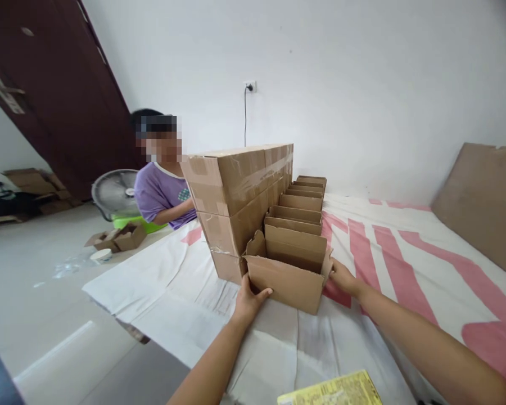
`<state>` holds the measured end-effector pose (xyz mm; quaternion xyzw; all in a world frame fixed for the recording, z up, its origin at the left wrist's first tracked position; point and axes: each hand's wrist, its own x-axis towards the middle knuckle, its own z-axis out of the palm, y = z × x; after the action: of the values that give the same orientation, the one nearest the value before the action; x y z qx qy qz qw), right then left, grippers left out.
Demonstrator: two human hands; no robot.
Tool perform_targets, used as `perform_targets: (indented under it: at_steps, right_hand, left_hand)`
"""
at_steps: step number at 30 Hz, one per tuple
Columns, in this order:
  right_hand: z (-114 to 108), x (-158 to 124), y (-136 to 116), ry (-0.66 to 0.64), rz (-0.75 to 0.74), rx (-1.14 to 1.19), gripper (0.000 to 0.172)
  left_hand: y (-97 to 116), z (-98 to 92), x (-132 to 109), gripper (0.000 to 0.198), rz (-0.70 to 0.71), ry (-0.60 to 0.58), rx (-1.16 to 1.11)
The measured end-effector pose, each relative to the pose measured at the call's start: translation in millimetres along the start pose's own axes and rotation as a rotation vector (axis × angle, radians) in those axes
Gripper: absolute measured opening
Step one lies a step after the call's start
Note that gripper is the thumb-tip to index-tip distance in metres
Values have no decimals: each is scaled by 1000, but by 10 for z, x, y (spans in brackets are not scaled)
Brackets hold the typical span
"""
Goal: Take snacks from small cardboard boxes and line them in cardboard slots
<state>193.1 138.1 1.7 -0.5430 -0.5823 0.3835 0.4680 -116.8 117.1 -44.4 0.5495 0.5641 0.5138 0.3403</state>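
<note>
A small open cardboard box (287, 281) stands on the white and pink sheet (388, 264), at the near end of a row of several open boxes (297, 211). My left hand (249, 299) grips its left front corner, thumb on the front face. My right hand (342, 278) presses against its right side, fingers partly hidden behind the flap. To the left of the row rises a stack of taped closed boxes (236, 197).
A person in a purple shirt (160, 194) sits behind the stack, beside a floor fan (114, 192). Loose cardboard boxes (122, 237) and a tape roll (101, 256) lie on the floor. A cardboard sheet (480, 197) leans at the right. A yellow packet (333, 391) lies near me.
</note>
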Motion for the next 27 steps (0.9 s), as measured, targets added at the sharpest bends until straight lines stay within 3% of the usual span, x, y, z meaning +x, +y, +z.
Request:
perform_targets:
  at_steps: [5,11,14,16,18,19,21,23,25,27]
  right_hand:
    - [-312,-741,112,-59,137,-157,45]
    - [-539,-1699,-198,-380,87,-179,45]
    - [-564,-2127,-219,-388,159,-223,66]
    - [-544,-2332,-151,-382,199,-230,80]
    - [-484,-2445,-72,-372,200,-223,88]
    - [-435,-2467,-43,-369,193,-214,89]
    - [-297,-2451,-23,-368,159,-178,83]
    - [-116,-2381,-50,-387,109,-100,69]
    - [79,-2295,-102,-402,68,-12,62]
    - [246,-2215,-153,-411,51,47,62]
  left_hand:
    - [111,-33,-48,61,3,-4,11]
    - [186,-24,-78,73,28,-5,-23]
    - [241,-80,-161,82,3,15,-31]
    - [282,-177,-348,84,-18,43,-33]
    - [297,-301,-665,78,-16,19,-67]
    - [290,-358,-861,73,4,-51,-145]
    - [247,-426,-1272,75,58,-288,-278]
    - [191,-414,-1623,97,65,-499,-318]
    - [161,-350,-1831,90,20,-524,-323]
    - [187,-300,-1869,74,-29,-526,-322]
